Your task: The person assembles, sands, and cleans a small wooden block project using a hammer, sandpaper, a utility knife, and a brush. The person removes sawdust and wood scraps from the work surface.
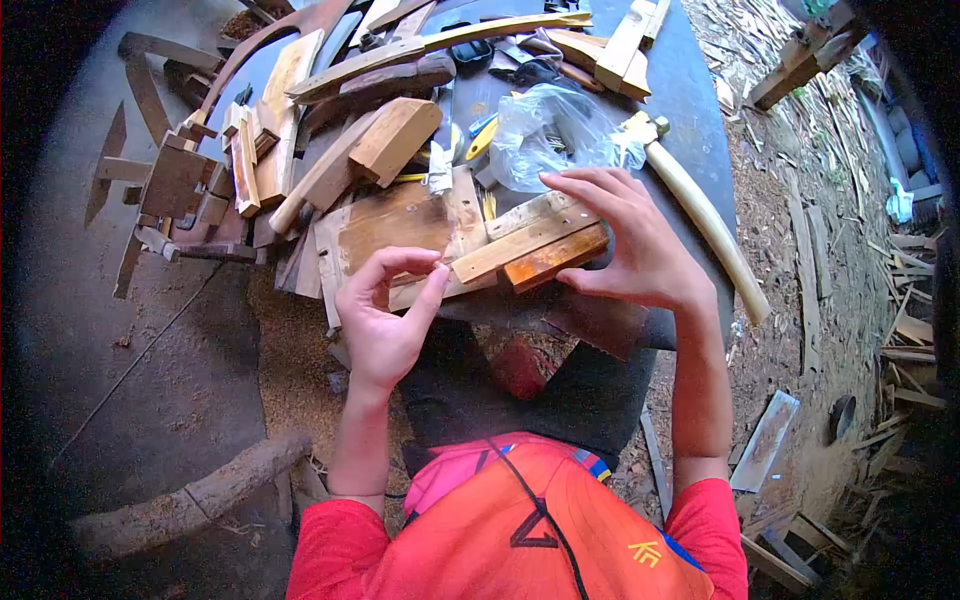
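A pale wood strip point(525, 240) with small holes lies on boards at the table's near edge. Against its near side sits a shorter orange-brown block point(555, 260). My left hand point(388, 310) is at the strip's left end, thumb and index finger brought together in a pinch; whatever is between them is too small to name. Over the right end of the strip and block, my right hand point(635, 235) has its fingers spread, the thumb near the block's near side and the fingertips beyond the strip.
A clear plastic bag point(545, 130) lies behind the strip. To the right, a hammer with a curved wooden handle point(705, 210) overhangs the table point(690, 110). Wood blocks point(395, 140) and long pieces crowd the back left. A log point(200, 500) is at lower left.
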Demonstrator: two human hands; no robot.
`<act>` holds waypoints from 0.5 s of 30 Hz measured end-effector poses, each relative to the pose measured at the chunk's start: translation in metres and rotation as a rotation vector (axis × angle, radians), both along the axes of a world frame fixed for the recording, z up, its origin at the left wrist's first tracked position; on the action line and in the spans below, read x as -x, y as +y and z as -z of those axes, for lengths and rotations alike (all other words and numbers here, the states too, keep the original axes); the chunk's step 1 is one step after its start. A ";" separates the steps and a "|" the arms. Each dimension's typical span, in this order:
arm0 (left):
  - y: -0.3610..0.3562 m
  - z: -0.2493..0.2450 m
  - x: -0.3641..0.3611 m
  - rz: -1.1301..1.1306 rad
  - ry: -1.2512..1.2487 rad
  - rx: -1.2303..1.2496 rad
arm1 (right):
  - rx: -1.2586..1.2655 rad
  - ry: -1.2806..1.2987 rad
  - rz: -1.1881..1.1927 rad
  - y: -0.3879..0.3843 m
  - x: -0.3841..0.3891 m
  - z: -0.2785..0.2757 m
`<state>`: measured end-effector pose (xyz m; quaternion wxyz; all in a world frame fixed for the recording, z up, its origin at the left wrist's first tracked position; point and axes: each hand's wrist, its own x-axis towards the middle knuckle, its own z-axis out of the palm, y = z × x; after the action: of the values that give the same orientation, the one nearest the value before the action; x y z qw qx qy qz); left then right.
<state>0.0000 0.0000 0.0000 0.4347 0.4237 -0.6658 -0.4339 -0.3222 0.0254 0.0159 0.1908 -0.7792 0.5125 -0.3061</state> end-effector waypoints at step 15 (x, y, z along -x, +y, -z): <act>0.009 0.008 0.007 -0.029 0.029 0.026 | -0.055 0.089 0.111 0.022 -0.006 -0.002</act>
<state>-0.0067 0.0092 -0.0075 0.4557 0.4213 -0.6589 -0.4251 -0.3162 0.0476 0.0184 0.1719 -0.7570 0.5710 -0.2672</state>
